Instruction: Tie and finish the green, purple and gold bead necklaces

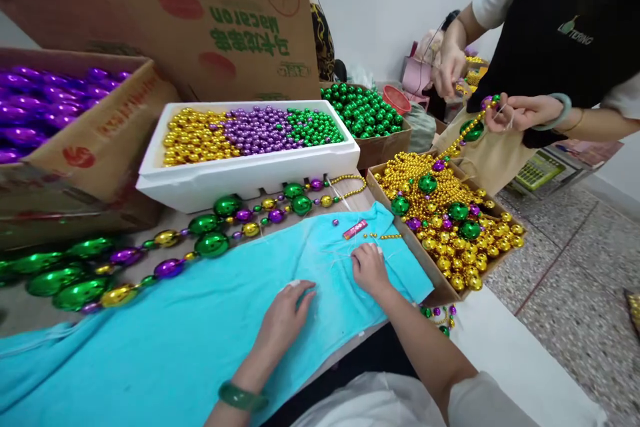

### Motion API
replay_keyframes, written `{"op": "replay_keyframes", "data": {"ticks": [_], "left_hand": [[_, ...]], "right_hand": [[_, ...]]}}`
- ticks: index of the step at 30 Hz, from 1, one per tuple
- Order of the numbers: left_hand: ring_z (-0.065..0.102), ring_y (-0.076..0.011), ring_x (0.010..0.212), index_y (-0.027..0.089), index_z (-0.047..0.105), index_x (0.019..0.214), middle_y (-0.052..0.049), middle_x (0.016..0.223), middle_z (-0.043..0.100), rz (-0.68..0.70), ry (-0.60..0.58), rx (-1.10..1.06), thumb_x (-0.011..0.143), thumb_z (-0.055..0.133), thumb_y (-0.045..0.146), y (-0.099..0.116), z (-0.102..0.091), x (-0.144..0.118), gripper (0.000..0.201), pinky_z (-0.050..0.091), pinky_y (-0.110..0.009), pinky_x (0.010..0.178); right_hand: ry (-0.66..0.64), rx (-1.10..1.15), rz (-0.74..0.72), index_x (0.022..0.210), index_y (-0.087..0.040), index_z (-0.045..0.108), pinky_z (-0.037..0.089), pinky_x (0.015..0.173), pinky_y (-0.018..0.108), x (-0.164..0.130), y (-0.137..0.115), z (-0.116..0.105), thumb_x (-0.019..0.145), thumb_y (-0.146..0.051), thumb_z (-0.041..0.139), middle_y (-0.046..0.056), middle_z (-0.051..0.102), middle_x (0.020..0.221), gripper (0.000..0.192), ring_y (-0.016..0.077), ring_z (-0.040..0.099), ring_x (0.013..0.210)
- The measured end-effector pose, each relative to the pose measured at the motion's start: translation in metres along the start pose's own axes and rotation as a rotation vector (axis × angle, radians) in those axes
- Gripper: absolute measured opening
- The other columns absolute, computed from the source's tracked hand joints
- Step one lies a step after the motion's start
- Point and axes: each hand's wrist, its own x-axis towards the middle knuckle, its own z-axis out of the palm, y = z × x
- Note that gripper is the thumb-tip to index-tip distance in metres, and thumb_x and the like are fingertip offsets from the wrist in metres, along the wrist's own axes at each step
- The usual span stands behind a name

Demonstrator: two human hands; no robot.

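My left hand (286,315) lies palm down on a turquoise cloth (165,340), fingers slightly spread, nothing in it that I can see. My right hand (369,268) rests on the same cloth with fingers curled, pinching a thin white thread (345,255). Just beyond it lie a small red lighter (355,229) and a short strand of tiny gold beads (383,236). A long necklace of large green, gold and purple beads (210,233) stretches across the table behind the cloth.
A white foam tray (250,170) holds gold, purple and green beads. Cardboard boxes hold purple beads (45,103), green beads (363,110) and finished gold necklaces (450,227). At right, a standing person's hands (520,110) hold a bead strand.
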Motion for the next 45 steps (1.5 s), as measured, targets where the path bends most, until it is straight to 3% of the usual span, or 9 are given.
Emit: {"op": "replay_keyframes", "data": {"ticks": [17,45], "left_hand": [[0.066,-0.0250,0.102,0.021,0.070,0.100,-0.007,0.104,0.072,0.051,0.030,0.058,0.089,0.047,0.040,-0.013,0.014,-0.001,0.032,0.050,-0.044,0.097],[0.063,-0.0265,0.102,0.019,0.071,0.100,-0.010,0.104,0.071,0.091,0.062,0.146,0.090,0.046,0.039,-0.008,0.015,-0.003,0.034,0.048,-0.044,0.095]], "right_hand": [[0.048,0.016,-0.005,0.090,-0.022,0.062,0.034,0.087,0.036,0.001,-0.001,0.003,0.093,-0.025,0.048,0.004,0.061,0.097,0.014,0.0205,0.049,0.096],[0.033,0.008,0.000,0.091,-0.022,0.062,0.033,0.088,0.035,0.001,-0.001,0.002,0.093,-0.024,0.048,0.003,0.061,0.097,0.014,0.0197,0.048,0.096]]}}
